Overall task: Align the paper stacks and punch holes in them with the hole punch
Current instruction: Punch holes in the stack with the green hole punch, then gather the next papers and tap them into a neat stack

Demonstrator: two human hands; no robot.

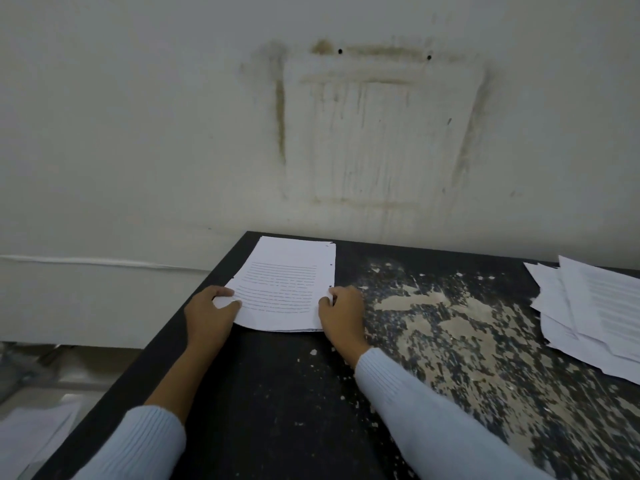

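Paper stack lies flat on the dark table, close to the far left corner where the tabletop meets the stained wall, and in the head view you have it pinned between both hands. Your left hand grips the near left corner: the thumb lies on top of the printed sheet, the other fingers curl over the left edge, and the corner bends up slightly in that pinch. Your right hand closes on the near right edge, fingertips pressed to the side of the stack and the thumb resting just on the top page. So the stack sits between your two hands, its near end held, its far end free and reaching toward the wall. Small punched holes show along the right-hand edge of the top sheet. Off to your right, well apart from the held stack, loose sheets lie fanned and uneven on the worn, flaking part of the table. More paper lies low at the left, beyond the table edge. Both light blue sleeves reach in from the bottom.
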